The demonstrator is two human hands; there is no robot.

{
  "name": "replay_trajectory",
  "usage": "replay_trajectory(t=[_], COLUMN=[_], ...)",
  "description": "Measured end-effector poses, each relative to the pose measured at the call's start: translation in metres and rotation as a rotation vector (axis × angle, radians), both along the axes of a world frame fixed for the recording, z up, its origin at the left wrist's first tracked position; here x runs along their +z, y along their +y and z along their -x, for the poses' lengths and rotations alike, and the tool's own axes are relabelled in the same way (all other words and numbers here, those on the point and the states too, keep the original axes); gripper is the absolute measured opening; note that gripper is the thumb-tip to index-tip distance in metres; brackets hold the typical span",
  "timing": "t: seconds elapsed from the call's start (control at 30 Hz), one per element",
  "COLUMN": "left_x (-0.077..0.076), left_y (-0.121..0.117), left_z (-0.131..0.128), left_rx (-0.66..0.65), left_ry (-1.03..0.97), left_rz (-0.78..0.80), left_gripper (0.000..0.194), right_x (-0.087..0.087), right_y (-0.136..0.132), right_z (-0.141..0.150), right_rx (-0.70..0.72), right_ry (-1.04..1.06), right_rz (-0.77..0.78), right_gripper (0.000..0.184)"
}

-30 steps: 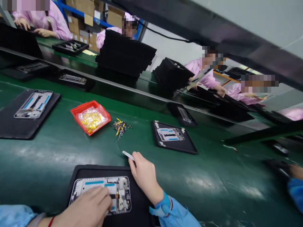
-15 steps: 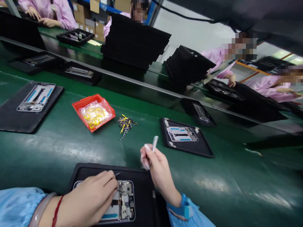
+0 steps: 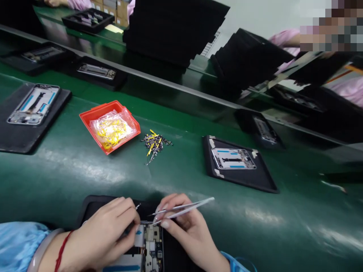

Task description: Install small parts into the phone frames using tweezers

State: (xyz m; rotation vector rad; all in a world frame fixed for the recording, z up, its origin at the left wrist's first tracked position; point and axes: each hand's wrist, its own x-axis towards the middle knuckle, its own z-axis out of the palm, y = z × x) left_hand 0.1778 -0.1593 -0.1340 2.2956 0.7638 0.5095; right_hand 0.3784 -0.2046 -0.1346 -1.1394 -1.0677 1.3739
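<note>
An opened phone [image 3: 153,241] with its circuit board showing lies on a black tray [image 3: 93,202] at the bottom. My right hand [image 3: 190,230] grips white tweezers [image 3: 193,206], with their two tips apart at the upper edge of the phone's board. Across the phone's left half rests my left hand [image 3: 107,230], its fingers curled and pinched together. From its fingertips pokes the end of a small thin part [image 3: 138,206]; the rest of that part is hidden. Beyond the hands lies a pile of small black and yellow flex cables [image 3: 155,143].
A red bin [image 3: 106,147] holds bagged yellow pieces. Opened phones lie on black trays at left [image 3: 35,104] and right [image 3: 234,158]. Further back run a metal rail [image 3: 159,81] and tall stacks of black trays [image 3: 170,32]. Co-workers in pink sleeves sit across.
My right hand has moved down and left to the phone, bringing the tweezers' tips to its board. My left hand stays over the phone. The view has shifted slightly.
</note>
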Motion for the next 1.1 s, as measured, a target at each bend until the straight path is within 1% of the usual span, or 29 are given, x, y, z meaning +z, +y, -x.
replay_trajectory(t=[0.17,0.3,0.47,0.73,1.1], left_x=[-0.0003,-0.0021,-0.0034,-0.0037,-0.0032], left_y=[0.0018,0.0025,0.003,0.0044,0.0045], left_z=[-0.0011,-0.0024,-0.0021,-0.0016,-0.0008], left_rx=[0.015,0.02,0.01,0.001,-0.013], left_ry=[-0.037,-0.061,-0.055,-0.047,-0.032], left_rz=[-0.021,-0.032,-0.021,-0.024,-0.015], left_gripper=[0.019,0.02,0.02,0.02,0.019], right_x=[-0.002,-0.0023,-0.0002,-0.002,0.001], right_y=[-0.0051,-0.0062,-0.0051,-0.0045,-0.0038], right_z=[0.0021,0.0036,0.0044,0.0034,0.0057], right_rx=[-0.043,-0.029,-0.062,-0.038,-0.061], right_ry=[-0.199,-0.265,-0.34,-0.356,-0.383], right_rz=[-0.114,-0.172,-0.223,-0.24,-0.233], right_gripper=[0.009,0.009,0.01,0.009,0.011])
